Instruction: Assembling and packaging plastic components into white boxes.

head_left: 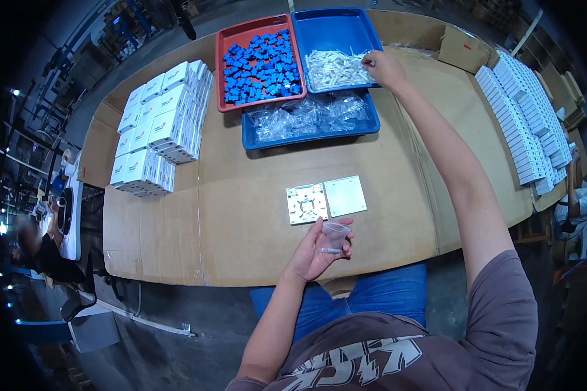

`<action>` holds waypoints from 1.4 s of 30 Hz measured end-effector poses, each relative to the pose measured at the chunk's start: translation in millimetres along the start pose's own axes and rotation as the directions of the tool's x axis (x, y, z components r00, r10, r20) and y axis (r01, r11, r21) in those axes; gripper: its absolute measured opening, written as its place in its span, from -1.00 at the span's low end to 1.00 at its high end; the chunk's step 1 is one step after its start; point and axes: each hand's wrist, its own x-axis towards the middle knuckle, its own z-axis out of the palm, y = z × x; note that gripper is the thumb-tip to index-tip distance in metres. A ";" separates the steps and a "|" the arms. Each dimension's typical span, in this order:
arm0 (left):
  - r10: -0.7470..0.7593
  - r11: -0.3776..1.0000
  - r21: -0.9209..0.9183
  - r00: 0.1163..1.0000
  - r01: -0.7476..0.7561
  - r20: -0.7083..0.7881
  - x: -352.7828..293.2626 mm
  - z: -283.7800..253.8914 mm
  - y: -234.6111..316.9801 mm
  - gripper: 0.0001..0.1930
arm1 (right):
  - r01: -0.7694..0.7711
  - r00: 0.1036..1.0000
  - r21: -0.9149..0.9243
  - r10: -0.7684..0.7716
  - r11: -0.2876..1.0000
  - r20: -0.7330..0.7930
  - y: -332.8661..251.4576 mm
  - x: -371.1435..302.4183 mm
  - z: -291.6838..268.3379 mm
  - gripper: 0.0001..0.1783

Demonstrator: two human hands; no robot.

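Note:
My left hand [311, 253] holds a small clear plastic bag [333, 236] near the table's front edge. A small pale piece lies in the bottom of the bag. Just beyond it, two square white plates lie side by side: one [307, 204] shows a cut-out, ribbed face, the other [346, 195] a flat one. My right arm stretches far forward, and my right hand [383, 68] is at the right side of a blue tray [336, 26] of small white slender pieces [336, 68]. Its fingers are curled together; what they pinch, if anything, is hidden.
A red tray [227, 36] of blue parts [261, 68] stands left of the blue tray. A lower blue tray [306, 142] holds clear bags. Stacks of white boxes [160, 127] [525, 117] flank the cardboard-covered table [254, 247]. Another person [49, 251] sits at far left.

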 end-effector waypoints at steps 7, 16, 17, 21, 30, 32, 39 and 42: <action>-0.010 1.000 -0.004 1.000 0.010 -0.003 2.0 -1.1 1.7 -0.26 | 0.119 0.989 -0.095 -0.126 0.988 -0.073 6.4 7.6 5.9 -0.82; 0.013 1.000 0.005 1.000 -0.013 -0.002 -3.4 -3.3 0.4 -0.26 | -0.069 0.967 0.980 0.253 0.185 0.020 -38.0 -2.0 -44.8 -0.74; 0.010 1.000 0.028 1.000 -0.010 -0.003 -2.9 -1.3 -0.6 -0.27 | -0.067 0.966 0.979 0.260 0.194 0.014 -44.6 -10.2 -60.4 -0.74; -0.004 0.999 0.036 1.000 0.005 -0.002 0.5 -5.0 -2.8 -0.29 | -0.053 0.974 0.999 0.222 0.006 0.050 -54.2 -42.0 -78.5 -0.75; 0.036 0.997 0.073 0.999 -0.038 0.030 1.5 -9.7 -2.9 -0.27 | -0.375 0.925 0.850 0.091 0.370 0.369 -104.1 -215.8 -42.7 -0.78; 0.033 0.998 0.055 0.999 -0.034 0.012 2.1 -7.7 -3.0 -0.27 | -0.427 0.900 0.839 0.068 0.338 0.430 -121.4 -253.7 -46.5 -0.79; 0.030 0.998 0.051 1.000 -0.030 -0.003 0.9 -13.5 -4.7 -0.29 | -0.448 0.883 0.851 -0.012 0.272 0.469 -164.5 -296.2 -50.4 -0.84; 0.060 0.994 0.084 0.998 -0.062 0.030 -0.6 -8.6 -5.3 -0.38 | -0.319 0.862 0.772 -0.169 0.550 0.477 -166.4 -289.5 -54.2 -0.87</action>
